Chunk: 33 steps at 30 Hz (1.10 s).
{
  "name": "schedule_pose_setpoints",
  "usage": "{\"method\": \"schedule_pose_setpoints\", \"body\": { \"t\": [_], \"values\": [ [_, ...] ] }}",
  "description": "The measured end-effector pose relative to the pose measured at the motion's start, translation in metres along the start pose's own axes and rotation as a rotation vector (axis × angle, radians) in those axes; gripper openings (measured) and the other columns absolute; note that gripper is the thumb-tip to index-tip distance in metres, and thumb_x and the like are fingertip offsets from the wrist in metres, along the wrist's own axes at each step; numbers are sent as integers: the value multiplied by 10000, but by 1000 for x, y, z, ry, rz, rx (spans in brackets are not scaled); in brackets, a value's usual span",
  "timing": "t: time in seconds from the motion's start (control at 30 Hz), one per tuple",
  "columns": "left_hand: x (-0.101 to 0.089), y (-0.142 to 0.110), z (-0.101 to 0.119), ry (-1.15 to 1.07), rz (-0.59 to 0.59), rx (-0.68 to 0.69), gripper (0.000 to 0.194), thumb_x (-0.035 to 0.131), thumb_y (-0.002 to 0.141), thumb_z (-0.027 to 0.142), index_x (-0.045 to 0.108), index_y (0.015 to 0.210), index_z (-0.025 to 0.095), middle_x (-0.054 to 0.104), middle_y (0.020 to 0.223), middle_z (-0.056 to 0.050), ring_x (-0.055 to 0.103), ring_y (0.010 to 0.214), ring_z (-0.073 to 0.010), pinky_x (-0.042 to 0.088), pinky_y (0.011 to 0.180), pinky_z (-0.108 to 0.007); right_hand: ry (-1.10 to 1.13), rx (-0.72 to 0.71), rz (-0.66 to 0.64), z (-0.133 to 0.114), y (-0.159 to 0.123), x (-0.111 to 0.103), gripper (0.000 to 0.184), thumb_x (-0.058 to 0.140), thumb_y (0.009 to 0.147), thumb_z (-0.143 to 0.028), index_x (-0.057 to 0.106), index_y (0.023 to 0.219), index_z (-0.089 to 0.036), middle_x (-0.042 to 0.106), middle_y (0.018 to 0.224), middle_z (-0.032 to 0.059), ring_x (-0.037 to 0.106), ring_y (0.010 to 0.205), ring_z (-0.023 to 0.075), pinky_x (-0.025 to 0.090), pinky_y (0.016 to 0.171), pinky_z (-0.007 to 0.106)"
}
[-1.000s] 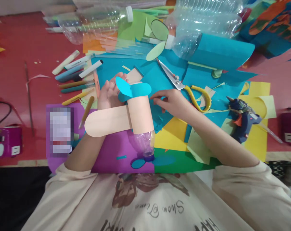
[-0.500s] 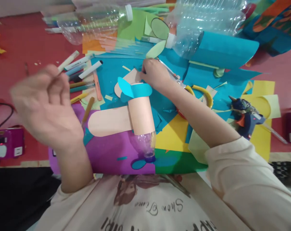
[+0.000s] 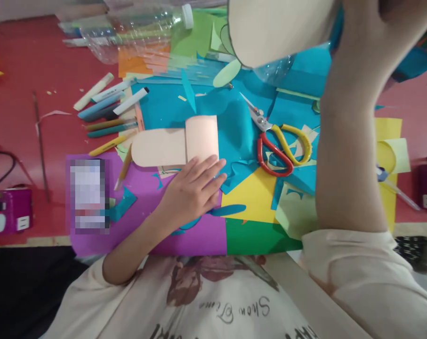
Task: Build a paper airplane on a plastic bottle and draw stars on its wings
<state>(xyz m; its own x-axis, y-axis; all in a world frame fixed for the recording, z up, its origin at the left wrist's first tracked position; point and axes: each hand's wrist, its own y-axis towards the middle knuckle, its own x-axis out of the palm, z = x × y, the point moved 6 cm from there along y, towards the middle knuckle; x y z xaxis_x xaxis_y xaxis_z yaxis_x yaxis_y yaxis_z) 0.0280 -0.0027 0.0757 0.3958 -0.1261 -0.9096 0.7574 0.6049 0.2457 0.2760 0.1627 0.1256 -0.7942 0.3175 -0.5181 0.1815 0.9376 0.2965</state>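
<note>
My left hand [image 3: 195, 188] lies over the near end of a peach paper-wrapped bottle section [image 3: 202, 136], fingers stretched and spread, hiding the bottle's neck. A long, round-ended peach paper strip [image 3: 159, 147] extends left from the wrap. Behind it, a blue paper piece [image 3: 188, 90] stands on edge. My right hand [image 3: 386, 28] is raised close to the camera at the top right, its fingers partly cut off by the frame. It holds a peach paper cutout [image 3: 284, 30] with a dark outline. Below my left hand are blue paper ovals [image 3: 229, 210].
Red-and-yellow-handled scissors [image 3: 269, 136] lie open on blue paper. Several markers [image 3: 110, 101] and a brush [image 3: 124, 165] are at the left, near a blurred-out phone [image 3: 88, 194]. Clear plastic bottles [image 3: 135, 33] stand at the back. A glue gun is mostly hidden behind my right arm.
My right hand has lifted the peach cutout up and right from the table. My left hand has come down from the left onto the wrapped bottle, which has shifted slightly away.
</note>
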Motion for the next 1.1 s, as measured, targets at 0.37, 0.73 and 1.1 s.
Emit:
{"method": "schedule_pose_setpoints", "body": {
  "t": [0.37,0.73,1.1],
  "values": [
    [-27,40,-37,-242,148,-31,213,489,950,294,632,1106,270,633,1304,-56,559,1276,-260,416,1095,-472,371,228,85,36,-123,-19,139,819,680,-339,793,744,-219,671,604,19,488,415,89,358,371,253],
    [40,-1,-1,-1145,-56,-479,456,493,870,678,486,907,223,520,707,38,464,512,-94,382,462,-231,742,316,-708,2,-155,17,163,831,671,-472,805,714,-316,679,545,-4,500,380,81,337,337,206],
    [38,14,-37,-1097,180,-410,598,393,896,734,663,1020,215,651,1223,-107,595,1177,-265,450,1033,-405,576,253,-1140,-25,-196,69,204,667,851,-373,753,924,-203,714,768,16,589,599,108,467,525,224]
  ]
}}
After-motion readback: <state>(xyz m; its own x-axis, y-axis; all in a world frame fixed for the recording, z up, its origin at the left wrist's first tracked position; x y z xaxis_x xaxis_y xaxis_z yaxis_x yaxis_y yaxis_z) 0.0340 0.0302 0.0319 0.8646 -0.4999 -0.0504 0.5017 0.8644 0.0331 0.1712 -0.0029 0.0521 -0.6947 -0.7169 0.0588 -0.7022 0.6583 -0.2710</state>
